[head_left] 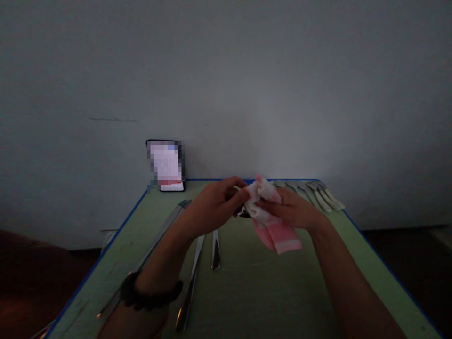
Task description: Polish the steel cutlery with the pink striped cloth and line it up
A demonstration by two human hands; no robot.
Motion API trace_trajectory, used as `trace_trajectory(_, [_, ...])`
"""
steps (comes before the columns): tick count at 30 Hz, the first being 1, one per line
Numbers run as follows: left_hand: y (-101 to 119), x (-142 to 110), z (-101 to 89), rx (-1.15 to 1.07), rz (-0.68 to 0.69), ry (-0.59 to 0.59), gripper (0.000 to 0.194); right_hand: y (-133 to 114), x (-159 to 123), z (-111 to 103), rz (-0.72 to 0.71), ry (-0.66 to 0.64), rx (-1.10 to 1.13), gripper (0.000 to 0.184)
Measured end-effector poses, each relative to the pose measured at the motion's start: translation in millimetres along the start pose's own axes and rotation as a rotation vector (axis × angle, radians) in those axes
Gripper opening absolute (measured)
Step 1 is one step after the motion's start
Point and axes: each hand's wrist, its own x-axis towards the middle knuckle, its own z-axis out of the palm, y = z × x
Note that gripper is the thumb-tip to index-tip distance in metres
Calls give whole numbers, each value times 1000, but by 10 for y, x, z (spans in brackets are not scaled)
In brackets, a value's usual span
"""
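Observation:
A pink and white cloth (pixel 261 214) is bunched up over the middle of the table's far half. My right hand (pixel 294 209) is closed on it from the right, and a loose pink end hangs below the fingers. My left hand (pixel 221 205), with a dark beaded band on its wrist, is closed at the cloth's left side, thumb against the fabric. A small dark, shiny object (pixel 244 213) shows between the hands under the cloth. Most of it is hidden, so its kind cannot be made out.
Several spoons and forks with pale handles (pixel 323 197) lie at the table's far right corner. On the left lie a long metal utensil (pixel 155 242) and two metal handles (pixel 190 292). A lit phone (pixel 165 162) leans against the wall behind the green table (pixel 254 296).

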Motion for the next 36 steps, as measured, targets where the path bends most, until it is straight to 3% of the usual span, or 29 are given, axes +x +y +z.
trace_trajectory(7, [46, -71, -126, 86, 81, -56, 46, 122, -36, -49, 38, 135, 26, 39])
trace_trajectory(16, [47, -51, -97, 142, 66, -77, 36, 35, -36, -30, 46, -41, 109, 24])
trace_trajectory(21, [78, -63, -81, 191, 129, -73, 26, -12, -83, -91, 76, -28, 54, 29])
trace_trajectory(27, [105, -84, -95, 176, 146, -86, 38, 45, -121, -156, 82, -31, -6, 35])
trace_trajectory(33, [-50, -137, -243, 111, 107, -2, 43, 154, -141, -236, 149, -21, -9, 33])
trace_trajectory(36, [-108, -149, -281, 70, 108, -13, 41, 176, -144, -260, 179, -20, 6, 32])
